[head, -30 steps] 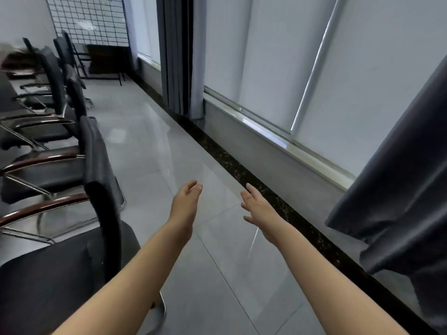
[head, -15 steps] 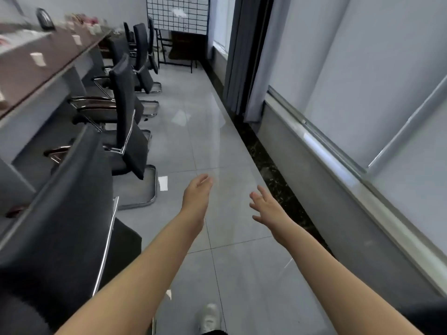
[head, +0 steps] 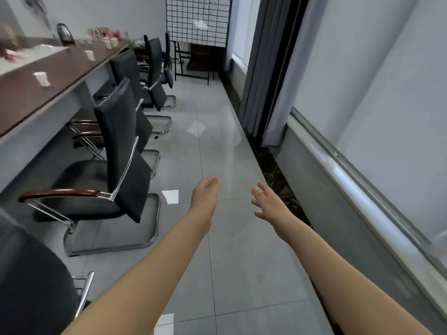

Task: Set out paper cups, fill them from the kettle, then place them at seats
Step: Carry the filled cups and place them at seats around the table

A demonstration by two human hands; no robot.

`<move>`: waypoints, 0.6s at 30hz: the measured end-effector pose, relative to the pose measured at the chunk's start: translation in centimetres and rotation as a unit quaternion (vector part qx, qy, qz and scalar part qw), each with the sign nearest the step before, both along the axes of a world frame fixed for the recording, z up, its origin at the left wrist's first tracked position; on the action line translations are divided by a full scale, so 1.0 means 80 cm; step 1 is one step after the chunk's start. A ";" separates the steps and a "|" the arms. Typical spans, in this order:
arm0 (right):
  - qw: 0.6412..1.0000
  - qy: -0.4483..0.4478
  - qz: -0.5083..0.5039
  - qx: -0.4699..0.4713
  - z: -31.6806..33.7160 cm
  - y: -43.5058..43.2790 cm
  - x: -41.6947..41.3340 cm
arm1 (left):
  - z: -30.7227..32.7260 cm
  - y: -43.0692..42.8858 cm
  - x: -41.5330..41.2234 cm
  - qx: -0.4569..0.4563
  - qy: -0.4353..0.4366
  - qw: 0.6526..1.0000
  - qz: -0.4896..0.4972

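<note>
I've turned from the window (head: 377,100) to the aisle (head: 217,146); the surface (head: 63,76) and cups (head: 43,79) now show. Left hand (head: 205,192) and right hand (head: 269,204), grip slack and empty, are likely heading for another cup.

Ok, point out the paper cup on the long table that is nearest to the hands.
The leftmost paper cup, standing alone on the table. The next cup and the far cluster of cups sit farther down it.

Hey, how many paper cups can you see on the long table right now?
4: nearest cup near the table edge, second cup farther along, third cup and fourth cup side by side at the far end. Blurred clutter there may hide more.
</note>
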State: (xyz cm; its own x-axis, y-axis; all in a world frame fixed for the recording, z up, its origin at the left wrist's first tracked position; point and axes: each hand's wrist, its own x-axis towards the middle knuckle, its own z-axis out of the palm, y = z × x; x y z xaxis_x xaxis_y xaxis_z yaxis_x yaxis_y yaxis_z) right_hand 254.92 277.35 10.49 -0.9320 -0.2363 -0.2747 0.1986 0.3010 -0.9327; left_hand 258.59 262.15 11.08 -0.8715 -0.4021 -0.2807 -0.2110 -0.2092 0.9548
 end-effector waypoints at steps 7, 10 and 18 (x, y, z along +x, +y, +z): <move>1.000 0.003 0.020 -0.007 -0.020 -0.049 -0.190 | -0.012 -0.048 -0.179 0.000 0.001 1.000 0.029; 0.999 0.010 0.026 -0.019 -0.026 -0.074 -0.295 | -0.017 -0.072 -0.279 -0.006 0.001 0.998 0.056; 0.997 -0.005 0.079 -0.009 -0.016 -0.143 -0.556 | -0.006 -0.134 -0.515 -0.016 -0.024 0.995 0.095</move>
State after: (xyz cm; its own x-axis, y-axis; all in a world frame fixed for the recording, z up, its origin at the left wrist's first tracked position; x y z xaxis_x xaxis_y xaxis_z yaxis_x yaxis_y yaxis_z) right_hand 210.44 265.90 9.24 -0.8801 -0.3850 -0.2777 0.1585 0.3131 -0.9364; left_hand 217.41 251.39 10.57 -0.7647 -0.5677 -0.3049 -0.2163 -0.2195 0.9513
